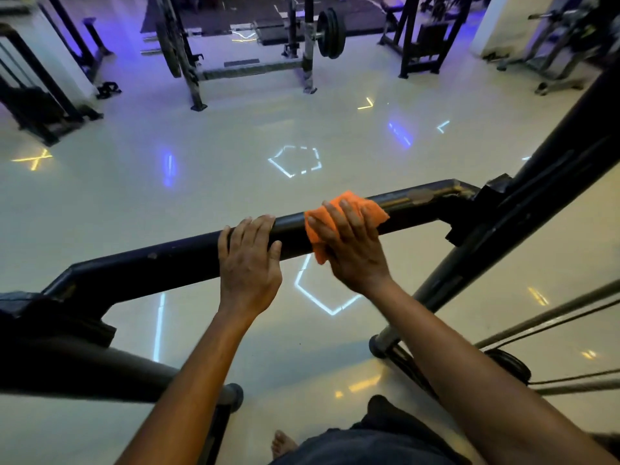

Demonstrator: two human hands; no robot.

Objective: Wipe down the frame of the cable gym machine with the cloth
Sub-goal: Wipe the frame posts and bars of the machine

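A dark crossbar of the cable machine's frame runs from lower left up to the right, where it joins a slanted upright. My left hand grips the bar near its middle, fingers curled over the top. Just to its right, my right hand presses an orange cloth against the bar, fingers fairly straight on the fabric. The cloth wraps over the bar and hangs a little below it. Worn, chipped paint shows on the bar to the right of the cloth.
Cables and a guide rod cross at lower right. A squat rack with a loaded barbell stands across the glossy floor. Another dark frame tube runs at lower left. My bare foot shows below.
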